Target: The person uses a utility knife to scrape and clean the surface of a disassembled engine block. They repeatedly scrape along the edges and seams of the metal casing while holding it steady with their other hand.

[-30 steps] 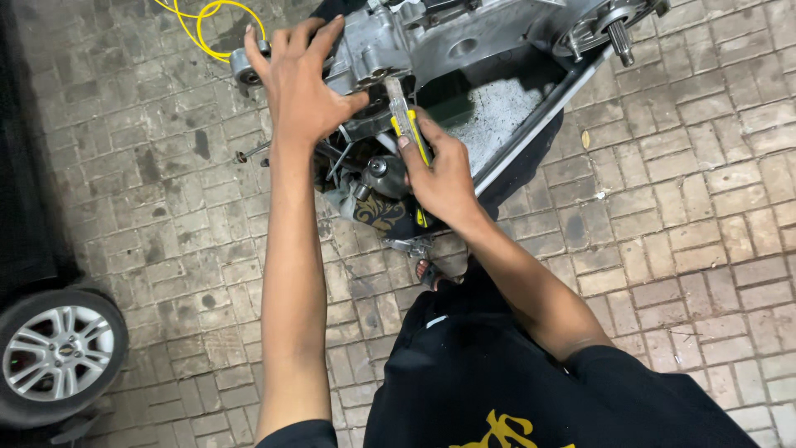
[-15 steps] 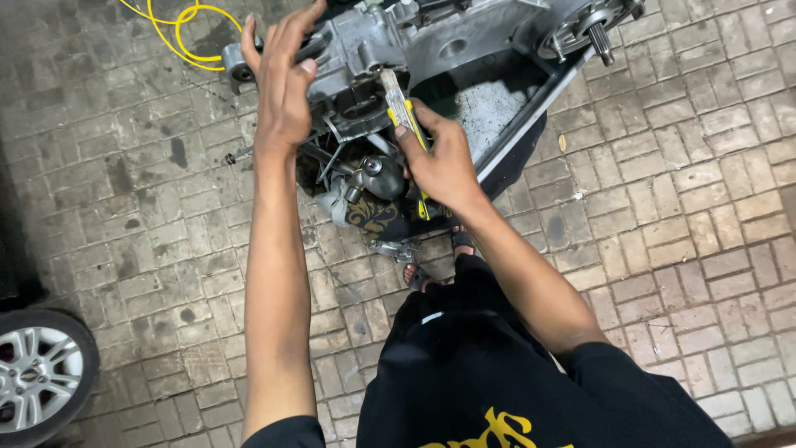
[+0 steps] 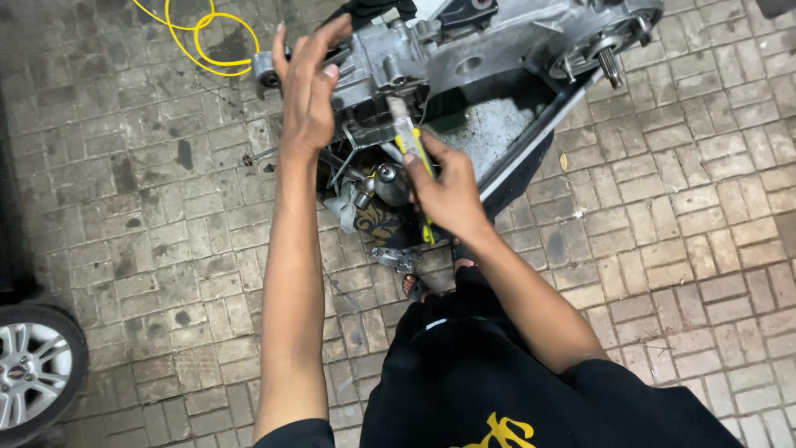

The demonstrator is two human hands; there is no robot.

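Observation:
A grey metal engine block (image 3: 464, 50) lies on a dark tray on the paving at the top of the head view. My left hand (image 3: 307, 83) rests flat against the block's left end with fingers spread, holding nothing. My right hand (image 3: 448, 187) grips a hand tool with a yellow and black handle (image 3: 410, 137). The tool's metal end points up into the block. Below the block sit small metal parts and a rag (image 3: 373, 207).
A yellow cable (image 3: 199, 37) coils on the brick paving at the top left. A car wheel (image 3: 33, 373) shows at the lower left edge. My sandalled foot (image 3: 419, 286) and dark clothing fill the lower middle.
The view has shifted, so the wheel and engine sit lower in frame. My left hand stays on the block's left end. My right hand keeps hold of the tool at the block.

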